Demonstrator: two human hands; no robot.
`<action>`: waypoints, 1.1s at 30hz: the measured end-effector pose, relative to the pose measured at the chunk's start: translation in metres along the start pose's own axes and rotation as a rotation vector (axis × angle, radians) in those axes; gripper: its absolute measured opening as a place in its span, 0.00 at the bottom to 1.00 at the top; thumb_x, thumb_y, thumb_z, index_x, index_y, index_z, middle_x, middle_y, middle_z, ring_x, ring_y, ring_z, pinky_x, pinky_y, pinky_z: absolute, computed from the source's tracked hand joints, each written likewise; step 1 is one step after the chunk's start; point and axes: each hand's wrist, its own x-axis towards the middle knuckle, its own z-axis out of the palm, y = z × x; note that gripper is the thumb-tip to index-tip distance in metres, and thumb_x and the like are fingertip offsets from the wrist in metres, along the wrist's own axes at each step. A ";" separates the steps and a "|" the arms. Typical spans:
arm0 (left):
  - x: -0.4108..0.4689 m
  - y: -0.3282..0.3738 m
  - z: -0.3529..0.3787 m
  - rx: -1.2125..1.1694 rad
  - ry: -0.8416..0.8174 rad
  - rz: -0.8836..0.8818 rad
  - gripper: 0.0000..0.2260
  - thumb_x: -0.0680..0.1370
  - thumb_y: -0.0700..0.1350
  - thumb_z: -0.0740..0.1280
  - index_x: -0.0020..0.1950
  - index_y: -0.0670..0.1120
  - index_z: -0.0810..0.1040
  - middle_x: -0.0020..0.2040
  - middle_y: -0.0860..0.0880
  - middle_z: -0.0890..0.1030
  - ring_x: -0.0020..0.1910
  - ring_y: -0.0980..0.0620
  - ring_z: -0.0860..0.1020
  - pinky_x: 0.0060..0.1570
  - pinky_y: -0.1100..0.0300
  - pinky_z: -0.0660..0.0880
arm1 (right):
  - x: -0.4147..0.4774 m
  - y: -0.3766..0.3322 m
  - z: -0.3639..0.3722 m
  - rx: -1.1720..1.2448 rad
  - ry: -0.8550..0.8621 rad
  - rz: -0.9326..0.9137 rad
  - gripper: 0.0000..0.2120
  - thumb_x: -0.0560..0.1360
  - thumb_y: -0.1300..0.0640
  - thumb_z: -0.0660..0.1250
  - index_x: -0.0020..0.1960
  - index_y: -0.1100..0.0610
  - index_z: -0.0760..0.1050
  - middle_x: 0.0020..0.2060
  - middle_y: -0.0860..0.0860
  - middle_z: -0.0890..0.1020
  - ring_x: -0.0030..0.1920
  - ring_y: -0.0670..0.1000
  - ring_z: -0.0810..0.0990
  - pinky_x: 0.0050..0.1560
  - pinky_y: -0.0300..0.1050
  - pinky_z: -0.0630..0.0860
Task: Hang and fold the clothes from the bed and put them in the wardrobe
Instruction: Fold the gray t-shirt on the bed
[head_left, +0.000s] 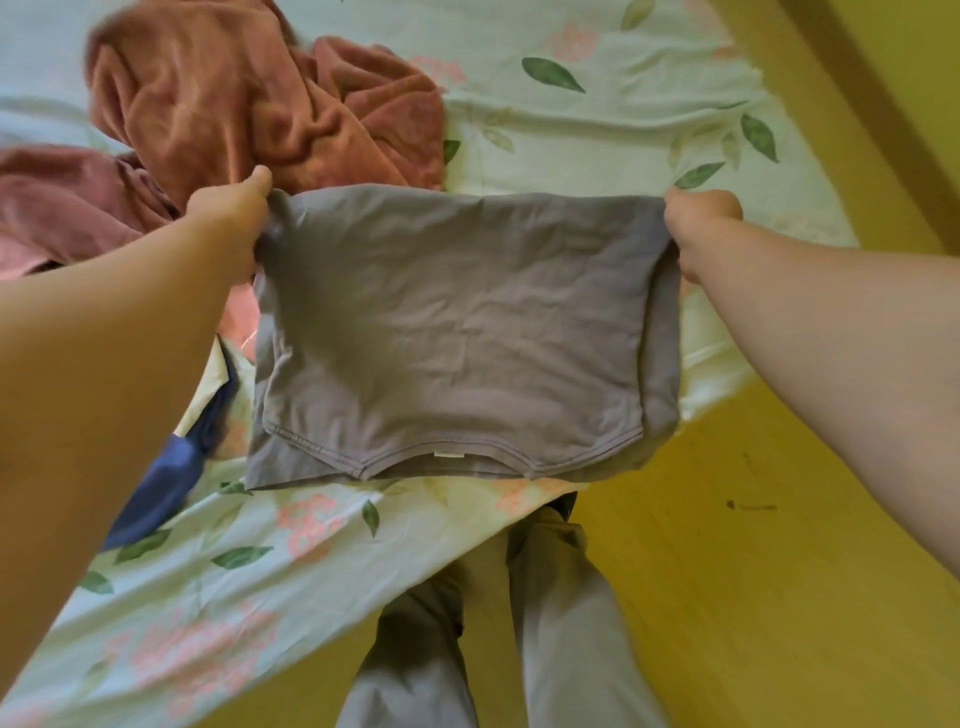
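Observation:
A grey folded shirt (457, 332) hangs stretched between my two hands above the bed's near corner. My left hand (234, 218) grips its upper left corner, and my right hand (698, 223) grips its upper right corner. The shirt's hem with a small white tag points down toward me. Behind it, a rust-brown fleece garment (249, 98) lies crumpled on the bed (597, 119). A pink garment (67, 202) lies at the left, partly under my left arm. A dark blue garment (166, 478) peeks out below my left forearm.
The bed carries a pale green sheet with leaves and pink flowers. Its corner ends near my legs (519, 623), which stand in grey trousers on a yellow floor (753, 545). The floor runs along the bed's right side.

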 end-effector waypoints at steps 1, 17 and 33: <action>0.002 0.004 0.000 -0.013 -0.039 -0.039 0.32 0.77 0.63 0.69 0.76 0.47 0.68 0.71 0.46 0.74 0.68 0.43 0.74 0.69 0.46 0.71 | 0.002 -0.002 0.000 -0.007 -0.016 0.000 0.24 0.74 0.49 0.68 0.66 0.60 0.76 0.60 0.53 0.82 0.58 0.55 0.81 0.62 0.52 0.79; 0.028 0.011 -0.015 -0.074 -0.130 -0.056 0.14 0.76 0.55 0.71 0.54 0.48 0.77 0.43 0.50 0.76 0.42 0.51 0.76 0.52 0.55 0.74 | 0.019 -0.001 -0.005 0.043 -0.147 0.082 0.12 0.71 0.53 0.70 0.52 0.57 0.80 0.49 0.53 0.85 0.50 0.56 0.85 0.48 0.50 0.82; 0.050 0.011 -0.007 -0.131 0.053 0.107 0.07 0.72 0.50 0.79 0.46 0.53 0.85 0.50 0.52 0.84 0.51 0.52 0.82 0.58 0.50 0.80 | 0.029 0.006 -0.001 -0.055 -0.023 -0.165 0.16 0.79 0.42 0.64 0.49 0.55 0.76 0.48 0.54 0.81 0.50 0.55 0.79 0.53 0.46 0.76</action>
